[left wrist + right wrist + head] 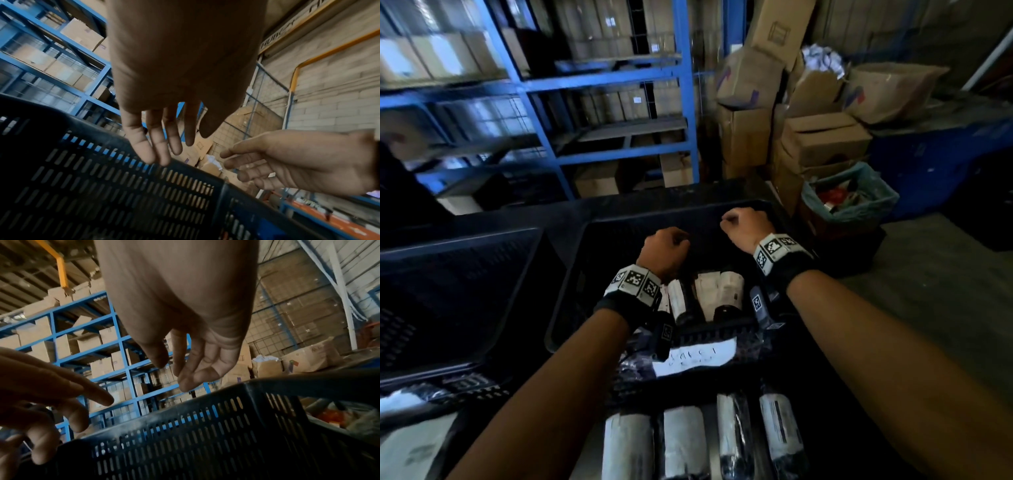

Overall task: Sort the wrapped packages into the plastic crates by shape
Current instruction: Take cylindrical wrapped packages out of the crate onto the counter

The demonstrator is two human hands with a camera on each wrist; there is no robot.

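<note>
Both my hands hang over a black slotted crate point(571, 274) in front of me. My left hand point(666, 248) is above the crate's middle with fingers hanging loose and straight point(158, 146), holding nothing. My right hand point(744, 226) is near the far right corner, fingers relaxed and empty point(191, 374). Inside the crate, below my wrists, lie two or three cylindrical wrapped packages point(729, 294) in black film with white labels. Several more wrapped cylinders point(681, 442) lie in a row nearest me. A second black crate point(458, 294) stands at the left.
A white handwritten label point(695, 358) is on the crate's near wall. Flat wrapped packages point(410, 442) lie at bottom left. Blue shelving point(599, 82) with cartons stands behind, stacked cardboard boxes point(822, 137) and a lined bin point(849, 202) at the right.
</note>
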